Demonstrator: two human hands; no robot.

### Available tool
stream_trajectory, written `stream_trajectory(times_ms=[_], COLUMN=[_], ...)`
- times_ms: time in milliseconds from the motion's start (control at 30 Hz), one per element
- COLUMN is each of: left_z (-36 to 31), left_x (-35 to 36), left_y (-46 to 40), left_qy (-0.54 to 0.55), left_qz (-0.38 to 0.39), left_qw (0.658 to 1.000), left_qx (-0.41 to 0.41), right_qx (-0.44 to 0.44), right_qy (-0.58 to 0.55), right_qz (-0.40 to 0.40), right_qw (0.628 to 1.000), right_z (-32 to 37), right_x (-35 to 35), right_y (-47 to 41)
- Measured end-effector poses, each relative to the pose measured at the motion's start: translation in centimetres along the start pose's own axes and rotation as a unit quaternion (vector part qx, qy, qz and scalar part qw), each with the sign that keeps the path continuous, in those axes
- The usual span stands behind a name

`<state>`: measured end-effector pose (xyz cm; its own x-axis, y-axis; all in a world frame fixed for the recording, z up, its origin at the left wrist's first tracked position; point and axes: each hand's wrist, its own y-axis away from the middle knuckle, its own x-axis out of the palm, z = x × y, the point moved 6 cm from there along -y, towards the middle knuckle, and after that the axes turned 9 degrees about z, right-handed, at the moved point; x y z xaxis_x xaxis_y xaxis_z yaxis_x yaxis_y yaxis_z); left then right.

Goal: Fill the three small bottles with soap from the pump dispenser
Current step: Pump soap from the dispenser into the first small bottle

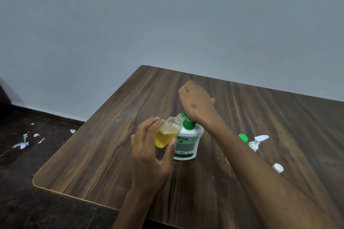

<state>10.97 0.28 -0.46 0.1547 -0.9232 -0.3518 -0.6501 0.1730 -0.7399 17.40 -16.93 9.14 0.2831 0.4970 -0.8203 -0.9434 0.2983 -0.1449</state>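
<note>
Scraps of white paper (pixel 24 142) lie on the dark floor (pixel 37 173) at far left, off the wooden worktop (pixel 104 154). The left hand (pixel 149 152) grips a small clear bottle (pixel 168 132) — tilted, about half full of yellow soap with foam on top — its open neck at the green pump head of the white dispenser (pixel 187 143). The right hand (pixel 195 102) is curled into a fist, wrist pressing down on that pump; what its fingers hold, if anything, cannot be told. Further right stand a green cap (pixel 243 137), a white pump-topped bottle (pixel 257 142) and a white cap (pixel 278 167) — partly behind the right forearm.
</note>
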Motion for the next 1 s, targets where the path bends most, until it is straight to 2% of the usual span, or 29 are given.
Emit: stream_trajectory(times_ms=[300,400,500,633,733,1000], left_z=[-0.06,-0.09,-0.04,-0.01,-0.03,0.01], left_x=[-0.02,-0.06,0.02,-0.04,0.01,0.09], left_y=[0.01,-0.01,0.02,0.03,0.04,0.13], left_qy=[0.001,0.000,-0.002,-0.001,0.000,-0.002], left_qz=[0.002,0.001,0.004,0.003,0.006,0.005], left_qw=[1.000,1.000,1.000,1.000,1.000,1.000], left_qx=[-0.001,0.002,-0.001,-0.001,-0.004,-0.003], right_qx=[0.008,0.003,0.011,0.002,0.013,0.005], right_qy=[-0.001,0.000,-0.003,0.000,0.002,-0.001], right_qz=[0.010,-0.008,0.010,-0.013,0.011,0.006], right_qw=[1.000,1.000,1.000,1.000,1.000,1.000], right_z=[0.02,0.11,-0.02,0.16,0.08,0.29], right_x=[0.12,-0.14,0.17,-0.18,0.17,-0.16], right_y=[0.11,0.02,0.02,-0.01,0.24,0.53])
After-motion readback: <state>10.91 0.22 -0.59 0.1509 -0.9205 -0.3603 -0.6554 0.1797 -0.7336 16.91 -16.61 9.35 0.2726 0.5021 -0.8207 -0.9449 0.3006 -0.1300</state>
